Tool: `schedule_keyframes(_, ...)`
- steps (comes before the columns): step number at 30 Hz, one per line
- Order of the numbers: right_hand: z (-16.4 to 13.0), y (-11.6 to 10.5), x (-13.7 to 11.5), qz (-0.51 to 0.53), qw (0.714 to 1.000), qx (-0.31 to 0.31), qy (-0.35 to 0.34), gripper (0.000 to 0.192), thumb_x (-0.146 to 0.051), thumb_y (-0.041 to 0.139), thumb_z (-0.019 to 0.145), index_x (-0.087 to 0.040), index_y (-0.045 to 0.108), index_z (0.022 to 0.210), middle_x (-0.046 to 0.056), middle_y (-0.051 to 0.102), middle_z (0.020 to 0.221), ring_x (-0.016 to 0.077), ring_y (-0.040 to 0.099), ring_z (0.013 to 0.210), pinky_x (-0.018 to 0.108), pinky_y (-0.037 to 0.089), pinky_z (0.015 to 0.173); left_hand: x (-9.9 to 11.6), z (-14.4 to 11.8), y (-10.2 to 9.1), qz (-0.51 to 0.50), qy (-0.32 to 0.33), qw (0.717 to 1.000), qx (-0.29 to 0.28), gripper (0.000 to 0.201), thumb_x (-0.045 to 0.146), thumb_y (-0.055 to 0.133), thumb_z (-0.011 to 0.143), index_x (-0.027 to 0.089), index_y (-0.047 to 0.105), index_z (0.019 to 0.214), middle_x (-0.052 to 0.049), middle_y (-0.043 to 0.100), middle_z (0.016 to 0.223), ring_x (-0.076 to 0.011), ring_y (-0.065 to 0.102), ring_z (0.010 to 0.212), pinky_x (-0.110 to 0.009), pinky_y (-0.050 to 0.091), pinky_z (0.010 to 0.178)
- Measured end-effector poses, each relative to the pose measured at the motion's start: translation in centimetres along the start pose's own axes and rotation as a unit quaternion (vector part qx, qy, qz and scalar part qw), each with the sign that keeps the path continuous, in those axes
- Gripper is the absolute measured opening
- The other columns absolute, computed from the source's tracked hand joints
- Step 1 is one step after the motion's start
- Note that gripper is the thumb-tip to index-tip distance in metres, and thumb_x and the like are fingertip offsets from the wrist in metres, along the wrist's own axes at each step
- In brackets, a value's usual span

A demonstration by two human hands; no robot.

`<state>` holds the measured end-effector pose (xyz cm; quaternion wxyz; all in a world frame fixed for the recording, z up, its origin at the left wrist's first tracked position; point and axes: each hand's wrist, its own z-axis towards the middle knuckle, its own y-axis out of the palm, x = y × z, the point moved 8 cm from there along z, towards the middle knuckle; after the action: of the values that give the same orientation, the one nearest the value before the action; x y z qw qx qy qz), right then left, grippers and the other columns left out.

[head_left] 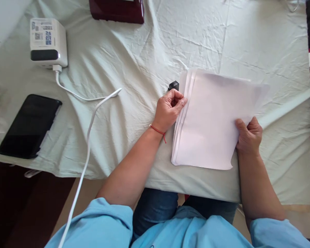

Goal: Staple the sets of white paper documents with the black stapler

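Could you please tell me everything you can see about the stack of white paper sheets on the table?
The stack of plain white paper sheets lies flat on the wrinkled pale cloth, near the table's front edge. Its sheets are slightly fanned along the left side, showing several edges. The left hand pinches that left edge; the right hand grips the lower right corner. A small black clip sits just beyond the top left corner.

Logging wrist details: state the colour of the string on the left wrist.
Red: a thin string around the left hand's wrist, seen in the head view.

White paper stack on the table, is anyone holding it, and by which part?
Yes. The left hand pinches the stack of white paper sheets at its left edge, and the right hand grips its right edge near the lower corner.
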<state>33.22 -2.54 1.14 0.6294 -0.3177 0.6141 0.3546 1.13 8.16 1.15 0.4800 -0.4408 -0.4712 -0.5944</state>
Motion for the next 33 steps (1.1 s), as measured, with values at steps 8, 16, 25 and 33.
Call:
schedule_keyframes(8,0.1,0.0,-0.2,-0.020,1.000,-0.001,-0.008,0.039,-0.042,0.105,0.073,-0.020,0.077,0.088,0.001,0.077,0.087,0.0133,0.061,0.077,0.025,0.054,0.071,-0.3,0.1,-0.2,-0.006,0.006,1.000,0.018,0.059,0.074,0.084,0.088,0.022,0.056,0.081,0.003,0.049,0.075,-0.0109,0.042,0.068,-0.027,0.040,0.063)
schedule_keyframes(16,0.4,-0.2,0.0,-0.026,0.999,-0.007,-0.024,0.037,-0.045,0.102,0.076,-0.019,0.082,0.093,0.003,0.080,0.092,0.0150,0.065,0.083,0.027,0.056,0.078,-1.7,0.1,-0.9,-0.007,0.000,0.999,0.041,0.033,0.048,0.084,0.099,0.027,0.058,0.103,0.008,0.044,0.068,-0.0101,0.038,0.060,-0.027,0.037,0.061)
schedule_keyframes(25,0.5,-0.2,0.1,-0.027,0.999,-0.003,-0.019,0.036,-0.046,0.102,0.074,-0.021,0.082,0.091,0.004,0.080,0.093,0.0168,0.065,0.084,0.029,0.056,0.078,-0.3,0.0,-0.3,-0.010,0.000,1.000,0.016,0.038,0.059,0.079,0.097,0.023,0.069,0.089,0.001,0.058,0.078,-0.0134,0.050,0.071,-0.029,0.042,0.065)
schedule_keyframes(33,0.5,-0.3,0.1,-0.010,1.000,0.003,-0.016,0.039,-0.046,0.104,0.074,-0.021,0.076,0.085,0.001,0.077,0.089,0.0140,0.063,0.080,0.026,0.057,0.075,-0.7,0.0,-0.9,0.028,-0.003,0.999,0.032,0.049,0.053,0.095,0.082,0.022,0.058,0.073,0.004,0.045,0.068,-0.0117,0.036,0.065,-0.029,0.034,0.062)
